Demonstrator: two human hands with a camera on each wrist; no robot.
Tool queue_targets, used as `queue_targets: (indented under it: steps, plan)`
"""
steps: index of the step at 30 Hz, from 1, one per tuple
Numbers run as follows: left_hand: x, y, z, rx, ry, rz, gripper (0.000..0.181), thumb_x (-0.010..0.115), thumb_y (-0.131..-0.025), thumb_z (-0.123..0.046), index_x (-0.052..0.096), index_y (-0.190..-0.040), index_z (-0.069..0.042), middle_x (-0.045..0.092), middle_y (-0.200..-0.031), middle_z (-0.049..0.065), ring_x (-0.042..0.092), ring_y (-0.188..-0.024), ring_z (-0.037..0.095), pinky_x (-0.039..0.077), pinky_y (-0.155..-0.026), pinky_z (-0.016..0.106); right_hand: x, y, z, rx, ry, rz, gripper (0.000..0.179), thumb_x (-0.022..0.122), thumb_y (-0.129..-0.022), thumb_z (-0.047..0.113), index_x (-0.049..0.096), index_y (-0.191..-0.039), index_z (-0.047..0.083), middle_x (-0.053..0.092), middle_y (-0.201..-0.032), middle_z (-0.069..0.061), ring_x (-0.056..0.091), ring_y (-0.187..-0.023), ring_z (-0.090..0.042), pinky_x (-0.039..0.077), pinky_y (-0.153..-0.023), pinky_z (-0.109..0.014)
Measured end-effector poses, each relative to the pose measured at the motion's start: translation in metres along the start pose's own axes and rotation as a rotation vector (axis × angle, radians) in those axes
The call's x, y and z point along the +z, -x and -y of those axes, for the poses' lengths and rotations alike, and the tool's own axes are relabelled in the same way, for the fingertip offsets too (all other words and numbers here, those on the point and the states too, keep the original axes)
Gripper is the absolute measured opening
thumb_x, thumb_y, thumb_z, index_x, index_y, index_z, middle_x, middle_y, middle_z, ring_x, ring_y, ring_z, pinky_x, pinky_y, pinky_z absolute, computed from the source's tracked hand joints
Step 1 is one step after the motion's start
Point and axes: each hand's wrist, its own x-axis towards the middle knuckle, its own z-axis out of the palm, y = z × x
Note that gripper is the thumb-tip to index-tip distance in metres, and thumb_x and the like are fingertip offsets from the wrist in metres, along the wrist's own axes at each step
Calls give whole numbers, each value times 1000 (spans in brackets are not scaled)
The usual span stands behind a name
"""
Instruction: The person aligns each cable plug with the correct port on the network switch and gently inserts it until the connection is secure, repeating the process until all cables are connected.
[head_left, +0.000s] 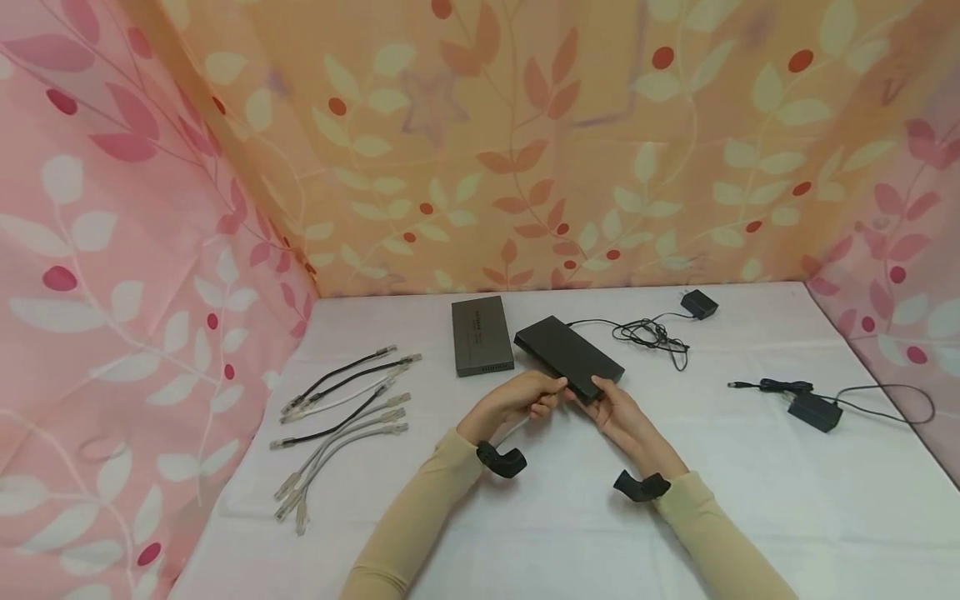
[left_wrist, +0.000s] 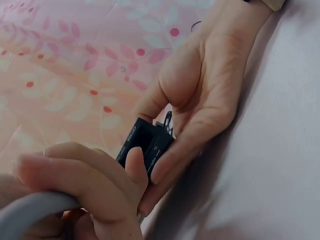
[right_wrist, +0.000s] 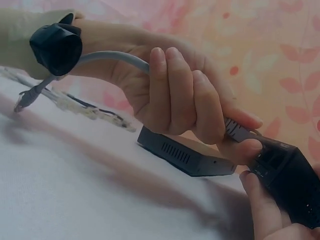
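Note:
My right hand holds a black network switch by its near end, tilted above the table. At that end my left hand pinches the plug of a grey network cable. In the right wrist view the plug's ribbed boot points at the switch's port side; whether it sits in a port is hidden by the fingers. The cable runs back through the curled left fingers, and its other plug hangs free. A thin black power cord leaves the switch's far end.
Left of the switch lies a second dark network switch. Several black, white and grey network cables lie at the left. A power adapter with coiled cord is behind; another adapter lies at the right.

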Motion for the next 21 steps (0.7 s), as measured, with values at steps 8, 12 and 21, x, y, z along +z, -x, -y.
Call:
queue_targets:
  steps: [8,12,21]
  plan:
    - [8,0,-6,8,33,-63,41,42,-100,-23,55,-114,13,30,-53,-6,25,-42,2,24,-39,16,-4,-1,1,1,-86,57,25,30,-103,12,28,-127,5,63,-112,-11,63,-103,-19,46,-92,-25]
    - [11,1,-8,18,28,-83,39,43,-99,-22,56,-112,13,31,-52,-6,26,-41,2,25,-39,17,-4,0,1,1,-83,58,23,30,-102,12,33,-124,6,63,-112,-10,63,-103,-19,46,-92,-25]
    - [13,0,-2,35,24,-109,39,43,-99,-22,58,-109,13,31,-51,-6,26,-41,3,24,-39,18,-4,2,1,-5,-24,89,24,30,-103,11,34,-126,5,60,-116,-10,62,-104,-20,46,-93,-25]
